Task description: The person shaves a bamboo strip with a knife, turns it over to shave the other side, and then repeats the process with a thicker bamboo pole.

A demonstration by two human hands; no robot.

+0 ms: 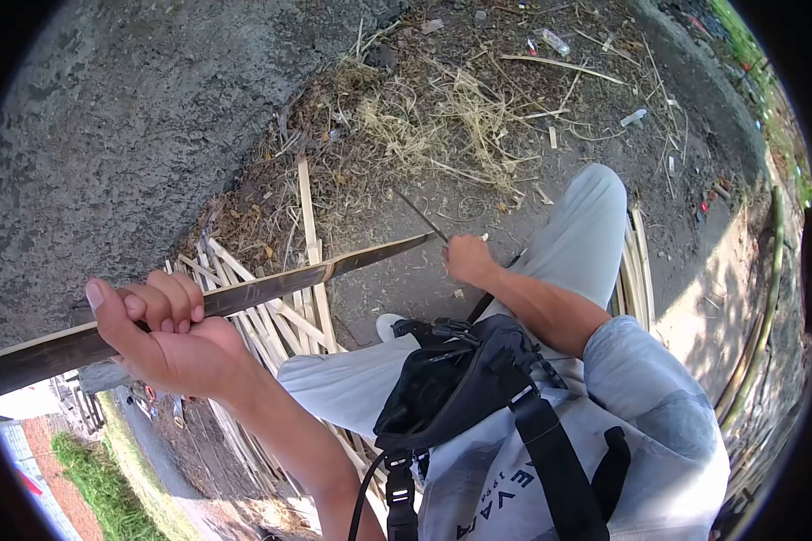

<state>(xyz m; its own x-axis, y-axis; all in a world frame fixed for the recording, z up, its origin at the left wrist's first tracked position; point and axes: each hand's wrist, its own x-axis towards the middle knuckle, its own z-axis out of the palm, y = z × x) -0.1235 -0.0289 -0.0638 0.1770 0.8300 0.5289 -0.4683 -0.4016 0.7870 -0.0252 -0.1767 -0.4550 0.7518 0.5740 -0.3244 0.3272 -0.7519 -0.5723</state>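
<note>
A long dark bamboo strip with a pale edge runs from the left border up to the middle of the view. My left hand has its fingers curled around it, thumb pointing up. At the strip's far end is my right hand, closed on a knife whose thin dark blade points away and to the left. The blade crosses the strip's tip close to my knuckles, and its handle is hidden in my fist. Midway along, the strip has a pale joint.
Split bamboo slats lie in a pile under the strip, left of my legs. Curly shavings cover the ground ahead, beside a big grey rock. More slats lie by my right knee. A black bag rests on my lap.
</note>
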